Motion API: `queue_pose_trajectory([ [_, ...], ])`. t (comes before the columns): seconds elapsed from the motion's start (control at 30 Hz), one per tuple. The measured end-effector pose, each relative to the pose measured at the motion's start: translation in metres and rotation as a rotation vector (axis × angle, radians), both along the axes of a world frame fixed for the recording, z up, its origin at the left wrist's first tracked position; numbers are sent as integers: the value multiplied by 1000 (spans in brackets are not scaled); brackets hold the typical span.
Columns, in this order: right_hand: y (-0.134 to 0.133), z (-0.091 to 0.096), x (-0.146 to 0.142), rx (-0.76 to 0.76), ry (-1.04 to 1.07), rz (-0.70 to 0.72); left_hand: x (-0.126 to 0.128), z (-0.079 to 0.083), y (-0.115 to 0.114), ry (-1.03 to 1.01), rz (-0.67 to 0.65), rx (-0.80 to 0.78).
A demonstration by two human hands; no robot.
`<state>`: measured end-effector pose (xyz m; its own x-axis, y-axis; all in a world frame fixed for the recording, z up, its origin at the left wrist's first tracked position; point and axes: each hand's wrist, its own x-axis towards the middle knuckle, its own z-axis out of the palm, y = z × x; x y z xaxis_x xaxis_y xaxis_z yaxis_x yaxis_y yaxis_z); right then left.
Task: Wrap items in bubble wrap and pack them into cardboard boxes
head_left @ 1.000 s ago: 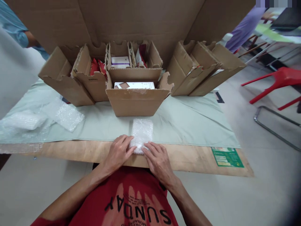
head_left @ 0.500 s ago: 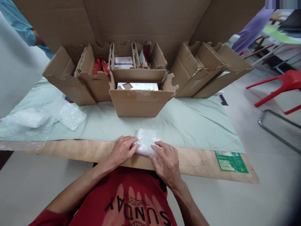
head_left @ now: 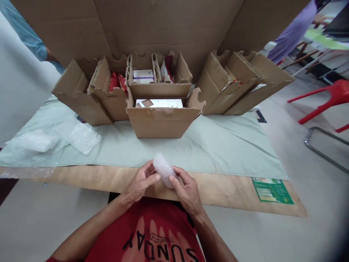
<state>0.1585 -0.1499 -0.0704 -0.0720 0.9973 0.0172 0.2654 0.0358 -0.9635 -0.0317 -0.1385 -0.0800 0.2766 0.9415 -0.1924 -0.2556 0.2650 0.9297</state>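
Note:
A small piece of bubble wrap [head_left: 163, 169], rolled or folded into a narrow bundle, is held tilted near the table's front edge. My left hand [head_left: 142, 182] grips its left side with thumb in front and fingers behind. From the right, my right hand [head_left: 187, 187] pinches its lower end. Whether anything is inside the wrap I cannot make out. Just beyond stands a cardboard bin [head_left: 159, 122] with a white box [head_left: 163, 103] inside.
Several cardboard bins stand behind, one holding red packets [head_left: 117, 80]. More bubble wrap [head_left: 81, 136] lies at left on the pale green cloth [head_left: 223, 145]. A green printed sheet [head_left: 272, 191] is at the right edge. A red stool [head_left: 335, 96] and people stand beyond the table.
Both hands have lifted the bubble wrap from lying flat at the table edge. It is now narrower, tilted and gripped between them.

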Motion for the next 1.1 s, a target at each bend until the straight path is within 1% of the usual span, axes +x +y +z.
queue_pose_trajectory([
  [0.07, -2, -1, -2, -70, 60, 30, 7, 0, 2, -39, 30, 3],
  [0.1, -2, -2, -1, -62, 44, 12, 9, 0, 3, -28, 53, 4],
  [0.17, -1, -5, 5, 18, -35, -40, 10, 3, 5, 34, 84, 18],
  [0.23, 3, -5, 16, 97, -73, -30, 10, 8, 5, 131, 63, 56],
  [0.3, 7, -2, 25, 98, -39, 68, 10, 14, 5, 246, 8, 112],
  [0.37, 11, 5, 32, 36, -4, 211, 12, 19, 3, 347, -49, 168],
  [0.43, 15, 14, 33, -31, -19, 344, 14, 22, 1, 399, -89, 207],
  [0.5, 19, 22, 31, -74, -71, 403, 17, 22, 0, 413, -99, 231],
  [0.57, 21, 28, 28, -91, -120, 395, 18, 19, -1, 421, -89, 230],
  [0.67, 23, 30, 27, -99, -156, 372, 19, 16, 0, 460, -85, 219],
  [0.73, 24, 30, 29, -92, -174, 366, 14, 20, 5, 526, -138, 266],
  [0.8, 24, 32, 36, -74, -195, 346, 3, 35, 18, 598, -203, 435],
  [0.83, 25, 33, 42, -61, -202, 325, -4, 47, 27, 627, -220, 554],
  [0.87, 26, 36, 48, -49, -199, 297, -13, 62, 39, 639, -196, 692],
  [0.93, 29, 42, 63, -43, -145, 217, -28, 100, 65, 685, -61, 855],
  [1.0, 34, 50, 77, -47, -24, 101, -37, 139, 91, 728, 39, 925],
  [1.03, 37, 54, 83, -46, 52, 32, -37, 155, 101, 733, 72, 941],
  [1.07, 40, 59, 87, -39, 132, -39, -34, 169, 110, 725, 63, 942],
  [1.1, 44, 63, 89, -25, 210, -102, -28, 178, 115, 709, 21, 932],
])
